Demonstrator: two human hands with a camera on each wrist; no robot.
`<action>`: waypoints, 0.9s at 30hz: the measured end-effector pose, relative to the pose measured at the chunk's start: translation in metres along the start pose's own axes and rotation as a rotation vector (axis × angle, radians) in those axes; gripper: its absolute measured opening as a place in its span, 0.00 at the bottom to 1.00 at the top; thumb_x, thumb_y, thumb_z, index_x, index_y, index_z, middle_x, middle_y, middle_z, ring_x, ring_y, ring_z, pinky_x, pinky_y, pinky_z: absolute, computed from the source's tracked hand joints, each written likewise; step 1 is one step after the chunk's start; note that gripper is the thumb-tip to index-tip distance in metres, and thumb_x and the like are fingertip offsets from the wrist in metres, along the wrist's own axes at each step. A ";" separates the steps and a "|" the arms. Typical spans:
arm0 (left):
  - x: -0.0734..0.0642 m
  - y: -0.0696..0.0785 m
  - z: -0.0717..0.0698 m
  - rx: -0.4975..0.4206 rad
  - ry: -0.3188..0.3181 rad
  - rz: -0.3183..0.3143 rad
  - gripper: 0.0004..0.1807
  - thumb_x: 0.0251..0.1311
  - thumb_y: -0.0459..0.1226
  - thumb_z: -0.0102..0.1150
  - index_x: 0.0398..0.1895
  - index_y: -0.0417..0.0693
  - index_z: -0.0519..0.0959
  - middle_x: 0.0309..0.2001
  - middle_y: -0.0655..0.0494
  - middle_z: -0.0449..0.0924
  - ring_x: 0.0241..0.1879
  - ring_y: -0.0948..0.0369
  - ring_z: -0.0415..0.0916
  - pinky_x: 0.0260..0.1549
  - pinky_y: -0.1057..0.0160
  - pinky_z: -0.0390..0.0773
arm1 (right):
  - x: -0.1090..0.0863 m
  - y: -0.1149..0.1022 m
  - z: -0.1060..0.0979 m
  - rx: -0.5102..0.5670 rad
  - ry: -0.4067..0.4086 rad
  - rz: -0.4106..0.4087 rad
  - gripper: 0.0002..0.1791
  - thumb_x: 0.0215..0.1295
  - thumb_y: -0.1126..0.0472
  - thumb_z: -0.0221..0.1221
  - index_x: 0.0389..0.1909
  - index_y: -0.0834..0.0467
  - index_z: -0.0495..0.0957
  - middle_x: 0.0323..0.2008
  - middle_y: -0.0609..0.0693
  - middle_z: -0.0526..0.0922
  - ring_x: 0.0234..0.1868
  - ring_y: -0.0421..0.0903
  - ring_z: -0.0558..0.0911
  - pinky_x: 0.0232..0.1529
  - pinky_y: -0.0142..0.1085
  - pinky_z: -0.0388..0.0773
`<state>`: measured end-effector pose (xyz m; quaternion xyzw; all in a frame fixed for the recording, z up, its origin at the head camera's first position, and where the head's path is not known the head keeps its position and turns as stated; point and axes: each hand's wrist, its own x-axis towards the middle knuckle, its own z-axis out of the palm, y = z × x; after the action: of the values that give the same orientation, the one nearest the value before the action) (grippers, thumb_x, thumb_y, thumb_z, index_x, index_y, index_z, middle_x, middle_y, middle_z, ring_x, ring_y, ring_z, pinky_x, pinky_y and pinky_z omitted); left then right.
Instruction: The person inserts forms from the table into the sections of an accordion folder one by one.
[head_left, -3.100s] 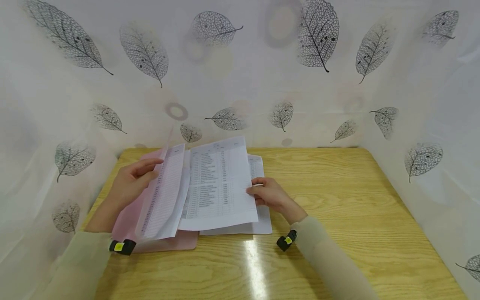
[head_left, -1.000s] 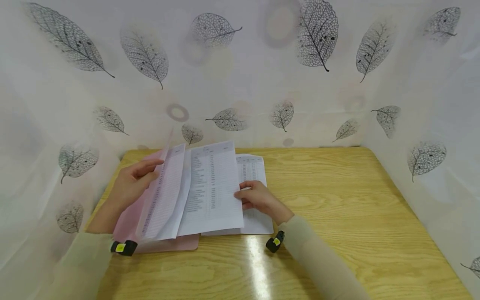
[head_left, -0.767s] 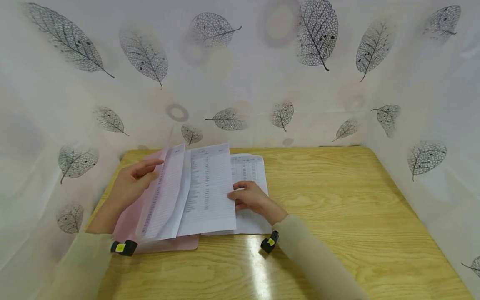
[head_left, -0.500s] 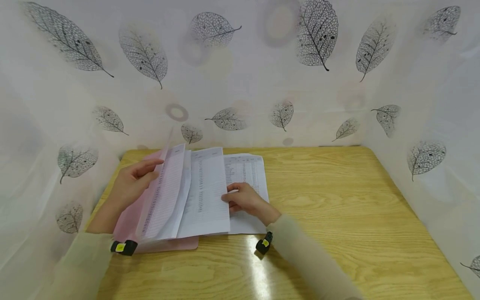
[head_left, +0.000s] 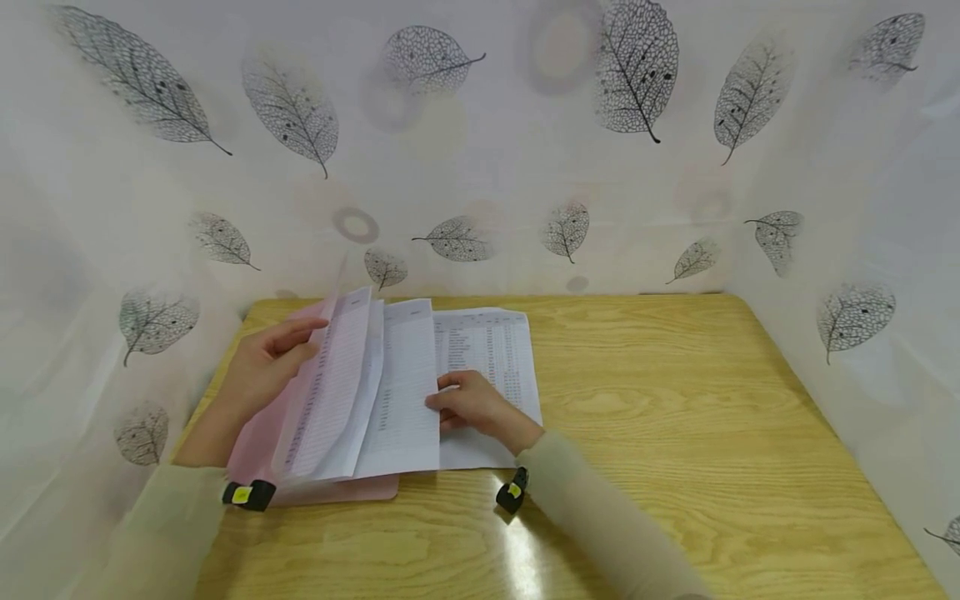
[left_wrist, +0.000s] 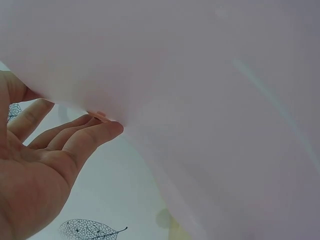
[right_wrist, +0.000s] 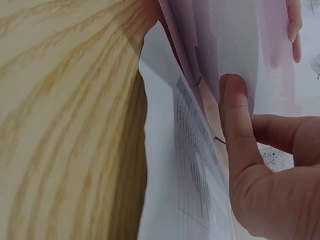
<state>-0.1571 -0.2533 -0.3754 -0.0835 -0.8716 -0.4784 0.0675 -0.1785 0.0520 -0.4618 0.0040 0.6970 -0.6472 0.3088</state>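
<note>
A pink folder (head_left: pixel 255 437) lies open at the left of the table. My left hand (head_left: pixel 266 362) pinches the edge of its raised, see-through pink cover (left_wrist: pixel 200 100), with lined pages showing through. In the left wrist view, the fingers lie along one side of the cover's edge. My right hand (head_left: pixel 480 407) pinches the right edge of a printed sheet of paper (head_left: pixel 401 375), between thumb and fingers. This sheet stands tilted up, turned toward the left. Beneath it another printed sheet (head_left: pixel 491 342) lies on the table. A thin metal fastener (right_wrist: pixel 219 139) shows near the fold in the right wrist view.
The wooden table (head_left: pixel 660 417) extends to the right and front of the papers. A white curtain (head_left: pixel 480 167) with a leaf pattern rises behind it and along both sides. Each wrist wears a black band, such as the left wristband (head_left: pixel 258 496).
My right hand has moved left with the held sheet, tilting it up toward the folder. More of the printed sheet underneath shows. My left hand has stayed in place with the pink cover.
</note>
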 end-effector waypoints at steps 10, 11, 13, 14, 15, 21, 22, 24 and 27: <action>-0.001 0.000 0.000 -0.007 0.009 0.002 0.19 0.74 0.35 0.61 0.65 0.40 0.81 0.63 0.46 0.82 0.50 0.82 0.77 0.37 0.76 0.78 | 0.001 -0.004 0.015 0.024 -0.045 -0.012 0.16 0.69 0.68 0.64 0.55 0.68 0.76 0.27 0.51 0.85 0.24 0.39 0.84 0.28 0.30 0.84; -0.001 0.000 0.000 -0.007 0.010 0.004 0.19 0.74 0.36 0.61 0.65 0.40 0.81 0.61 0.52 0.83 0.50 0.82 0.78 0.37 0.75 0.78 | 0.002 -0.004 0.017 0.029 -0.049 -0.013 0.16 0.69 0.68 0.64 0.54 0.68 0.76 0.28 0.52 0.85 0.24 0.39 0.84 0.28 0.31 0.84; -0.001 0.000 0.000 -0.007 0.011 0.005 0.19 0.74 0.36 0.61 0.64 0.41 0.81 0.59 0.63 0.83 0.50 0.83 0.78 0.37 0.75 0.78 | 0.003 -0.005 0.019 0.036 -0.058 -0.010 0.15 0.69 0.68 0.64 0.53 0.68 0.77 0.28 0.52 0.86 0.24 0.40 0.85 0.28 0.32 0.85; -0.001 0.000 0.000 -0.010 0.010 0.008 0.19 0.74 0.36 0.61 0.64 0.41 0.81 0.59 0.63 0.83 0.50 0.83 0.77 0.37 0.75 0.78 | 0.004 -0.005 0.021 0.036 -0.063 -0.010 0.15 0.69 0.69 0.64 0.53 0.69 0.77 0.27 0.52 0.86 0.24 0.40 0.85 0.29 0.32 0.85; -0.001 0.000 0.000 -0.012 0.011 0.007 0.19 0.74 0.36 0.61 0.64 0.41 0.81 0.58 0.65 0.83 0.50 0.83 0.77 0.37 0.75 0.78 | 0.004 -0.004 0.022 0.039 -0.070 -0.009 0.14 0.69 0.69 0.64 0.53 0.69 0.78 0.28 0.53 0.87 0.23 0.40 0.85 0.29 0.33 0.86; -0.001 -0.001 0.000 -0.020 0.020 0.013 0.18 0.74 0.36 0.61 0.64 0.47 0.83 0.60 0.64 0.84 0.51 0.83 0.78 0.38 0.76 0.77 | 0.008 -0.003 0.031 0.076 -0.089 0.002 0.13 0.69 0.71 0.63 0.52 0.68 0.75 0.25 0.53 0.86 0.22 0.41 0.86 0.30 0.34 0.87; -0.001 -0.001 0.000 -0.022 0.021 0.016 0.18 0.74 0.36 0.61 0.64 0.47 0.83 0.60 0.64 0.84 0.51 0.83 0.77 0.39 0.76 0.77 | 0.008 -0.003 0.032 0.081 -0.087 -0.001 0.13 0.69 0.71 0.63 0.51 0.68 0.75 0.24 0.53 0.85 0.22 0.41 0.85 0.29 0.34 0.86; -0.002 -0.001 0.000 -0.027 0.022 0.018 0.18 0.74 0.36 0.61 0.64 0.48 0.83 0.62 0.62 0.84 0.51 0.83 0.77 0.40 0.77 0.78 | 0.009 -0.003 0.035 0.091 -0.089 -0.002 0.12 0.69 0.71 0.63 0.51 0.68 0.74 0.24 0.53 0.85 0.22 0.41 0.85 0.28 0.33 0.86; -0.002 -0.001 -0.001 -0.029 0.022 0.017 0.18 0.74 0.36 0.60 0.64 0.48 0.83 0.63 0.58 0.83 0.52 0.83 0.77 0.42 0.78 0.78 | 0.011 -0.003 0.038 0.093 -0.091 -0.007 0.13 0.69 0.71 0.62 0.52 0.70 0.75 0.24 0.53 0.86 0.22 0.41 0.85 0.28 0.32 0.86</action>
<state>-0.1553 -0.2546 -0.3761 -0.0865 -0.8630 -0.4912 0.0801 -0.1722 0.0134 -0.4631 -0.0136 0.6512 -0.6796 0.3374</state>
